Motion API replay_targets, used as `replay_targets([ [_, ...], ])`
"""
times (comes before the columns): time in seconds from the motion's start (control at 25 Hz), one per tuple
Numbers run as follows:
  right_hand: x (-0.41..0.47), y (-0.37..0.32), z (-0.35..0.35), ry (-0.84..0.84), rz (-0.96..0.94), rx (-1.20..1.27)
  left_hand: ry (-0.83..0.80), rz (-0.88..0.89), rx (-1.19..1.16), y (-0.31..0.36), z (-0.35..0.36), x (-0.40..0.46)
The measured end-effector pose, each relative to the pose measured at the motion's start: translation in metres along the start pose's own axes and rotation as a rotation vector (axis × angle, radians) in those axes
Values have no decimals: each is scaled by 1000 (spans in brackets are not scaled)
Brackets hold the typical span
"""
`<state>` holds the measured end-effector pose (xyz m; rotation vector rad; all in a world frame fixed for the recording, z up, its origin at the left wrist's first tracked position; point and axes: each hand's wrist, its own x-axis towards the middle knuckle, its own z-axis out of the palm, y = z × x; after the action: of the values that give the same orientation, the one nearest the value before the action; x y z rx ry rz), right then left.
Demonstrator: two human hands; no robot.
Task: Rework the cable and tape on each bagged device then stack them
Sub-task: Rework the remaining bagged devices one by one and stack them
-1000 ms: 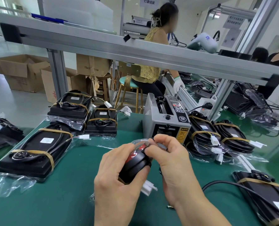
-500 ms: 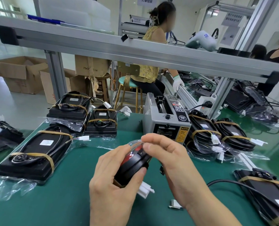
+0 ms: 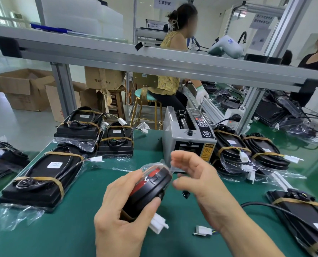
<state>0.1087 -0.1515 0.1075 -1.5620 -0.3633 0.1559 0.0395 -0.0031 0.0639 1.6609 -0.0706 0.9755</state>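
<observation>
The left hand (image 3: 124, 210) grips a bagged device (image 3: 148, 190), black with a red face, held tilted above the green mat (image 3: 61, 236); fingers wrap its lower end and the thumb lies along the near edge. A white connector (image 3: 158, 222) hangs from the device at about 5 o'clock of that hand. The right hand (image 3: 197, 184) hovers at 3 o'clock of the device, just apart from it, fingers loosely spread and holding nothing; whether a fingertip catches the clear bag film at the top I cannot tell.

On the mat, a loose white plug (image 3: 202, 230) lies at 4 o'clock of the hands. The tape dispenser (image 3: 188, 140) stands at 12 o'clock, just beyond the right hand. Taped, bagged devices lie around: a long one (image 3: 41, 180) at 9 o'clock, two stacked pairs at 11 o'clock (image 3: 80, 127), more at 2 o'clock (image 3: 230, 145), and another with a black cable (image 3: 265, 205) at 4 o'clock.

Risks, as I judge them: the device rests in one hand only, so a slip of the slick bag could drop it onto the mat. The dangling connector could snag as the device turns. Reaching for tape, the right hand could knock the devices crowded beside the dispenser.
</observation>
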Motion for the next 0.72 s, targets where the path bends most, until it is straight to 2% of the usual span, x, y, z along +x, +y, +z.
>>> replay_targets([
  [0.04,3,3,-7,12,-6,-82,7,-26,-42,-2,-5,0],
  [0.08,6,6,-11,-61,2,-179,17,-59,-113,-4,-10,1],
  [0.2,10,22,-3,-459,75,-339,77,-208,-453,-9,-20,1],
  [0.24,12,24,1,-483,68,-357,97,-279,-563,-13,-26,1],
  [0.32,18,22,6,-401,-22,-464,33,-426,-643,-21,-43,6],
  [0.36,21,20,5,-324,-110,-637,-19,-468,-566,-26,-53,9],
  [0.44,28,18,5,-205,-370,-1144,-71,-453,-236,-28,-70,14],
  [0.52,30,19,12,-210,-453,-1408,-151,-346,47,-22,-71,19],
  [0.6,29,20,22,-235,-403,-1383,-199,-350,170,-17,-55,24],
  [0.72,30,24,30,-272,-398,-1229,-138,-440,119,-23,-33,26],
])
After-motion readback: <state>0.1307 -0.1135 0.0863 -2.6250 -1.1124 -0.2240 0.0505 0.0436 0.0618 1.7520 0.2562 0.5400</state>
